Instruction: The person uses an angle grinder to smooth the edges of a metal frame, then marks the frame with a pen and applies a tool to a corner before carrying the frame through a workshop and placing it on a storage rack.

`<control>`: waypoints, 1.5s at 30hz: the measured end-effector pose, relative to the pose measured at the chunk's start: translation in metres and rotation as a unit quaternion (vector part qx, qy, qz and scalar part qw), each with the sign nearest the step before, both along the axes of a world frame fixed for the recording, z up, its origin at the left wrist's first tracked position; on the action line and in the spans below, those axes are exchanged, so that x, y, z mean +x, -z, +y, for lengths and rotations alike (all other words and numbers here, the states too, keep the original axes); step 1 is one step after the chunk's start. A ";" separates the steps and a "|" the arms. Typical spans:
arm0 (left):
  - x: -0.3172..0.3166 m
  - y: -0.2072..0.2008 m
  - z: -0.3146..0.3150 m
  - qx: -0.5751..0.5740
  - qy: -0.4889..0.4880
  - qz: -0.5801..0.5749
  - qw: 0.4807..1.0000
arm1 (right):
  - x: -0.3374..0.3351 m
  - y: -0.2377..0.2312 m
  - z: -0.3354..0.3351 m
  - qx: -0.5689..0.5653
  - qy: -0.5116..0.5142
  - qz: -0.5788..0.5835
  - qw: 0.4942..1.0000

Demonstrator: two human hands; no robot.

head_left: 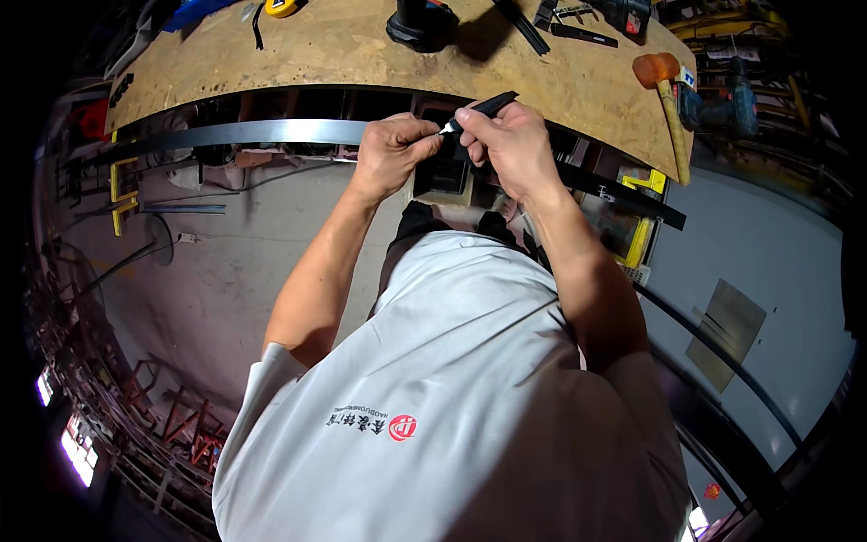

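My right hand is closed around a dark, slim tube-like piece. A small white tip shows at its left end, between my hands. My left hand is pinched beside that tip; whatever lies between its fingers is too small to make out. Behind my left hand, a long silvery metal strip runs off to the left. A dark strip extends to the right beyond my right wrist; my hands hide whether the two are joined.
Ahead is a wooden worktable with a mallet, a tape measure and a black-based tool. Yellow supports stand at left and right. A cordless drill is at far right. A grey panel lies at right.
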State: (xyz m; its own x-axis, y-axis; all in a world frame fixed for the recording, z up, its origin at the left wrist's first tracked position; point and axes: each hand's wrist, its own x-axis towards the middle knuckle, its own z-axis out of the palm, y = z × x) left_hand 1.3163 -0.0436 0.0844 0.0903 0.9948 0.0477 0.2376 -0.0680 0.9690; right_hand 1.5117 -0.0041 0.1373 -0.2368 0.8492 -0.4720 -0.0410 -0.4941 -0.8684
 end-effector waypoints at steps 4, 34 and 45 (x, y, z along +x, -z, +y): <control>0.000 -0.001 0.001 -0.026 -0.008 -0.005 1.000 | 0.000 -0.001 -0.002 0.058 -0.023 0.000 0.998; 0.002 0.001 -0.001 -0.013 -0.019 0.007 1.000 | 0.000 0.019 0.001 0.030 0.061 0.216 0.974; 0.005 0.001 -0.001 -0.005 -0.015 -0.006 1.000 | 0.004 0.000 -0.010 0.112 0.103 0.071 0.986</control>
